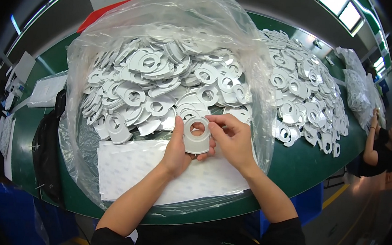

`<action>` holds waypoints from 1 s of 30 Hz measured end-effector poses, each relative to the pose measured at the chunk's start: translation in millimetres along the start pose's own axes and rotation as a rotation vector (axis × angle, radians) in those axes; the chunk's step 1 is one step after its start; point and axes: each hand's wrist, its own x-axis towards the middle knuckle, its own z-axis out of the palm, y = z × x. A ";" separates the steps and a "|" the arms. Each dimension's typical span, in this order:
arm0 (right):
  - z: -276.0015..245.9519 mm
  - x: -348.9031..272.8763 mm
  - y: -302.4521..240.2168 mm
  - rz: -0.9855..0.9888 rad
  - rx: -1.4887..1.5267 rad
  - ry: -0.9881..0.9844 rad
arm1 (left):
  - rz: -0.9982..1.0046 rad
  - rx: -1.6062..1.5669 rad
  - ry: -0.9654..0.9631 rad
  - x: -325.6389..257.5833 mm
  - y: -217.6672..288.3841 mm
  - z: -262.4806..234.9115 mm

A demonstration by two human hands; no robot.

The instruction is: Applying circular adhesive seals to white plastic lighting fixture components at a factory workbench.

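Grey plastic ring piece (197,136): flat, w/ round hole near top, held upright-ish between both hands, just above the white sheets (155,170) at the near table edge.

Left hand (176,151): thumb up along the piece's left edge, fingers behind it; closed on the piece.

Right hand (231,139): thumb and forefinger pinch the piece's top right rim, other fingers curled under; also closed on it.

Behind the hands: clear plastic bag (166,32), open, heaped w/ same-type grey pieces (162,83). Sheets lie inside the bag's front lip.

Right of bag: second loose pile of pieces (304,94) spread on the green table (312,164).

Left of bag: black bag (49,148) at table edge; white packets (46,90) beyond it.

Far right: another person (380,146), seated at the table's end, arm raised.
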 end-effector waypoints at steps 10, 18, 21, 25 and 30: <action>-0.9 2.3 -8.7 0.210 0.040 0.055 | 0.016 0.167 -0.066 0.9 -6.1 -1.0; 4.5 -0.2 -0.7 -0.106 -0.637 0.224 | -0.036 0.272 -0.097 -0.4 -1.3 5.2; 4.5 -1.0 -7.3 -0.261 -0.859 0.203 | -0.022 0.261 -0.107 1.4 -4.0 -1.3; -2.7 -2.0 -14.1 -0.365 -0.907 0.120 | -0.076 0.145 -0.013 1.0 1.9 2.9; -12.0 -3.3 -17.1 -0.229 -0.646 0.012 | -0.127 0.043 -0.056 1.6 6.6 1.5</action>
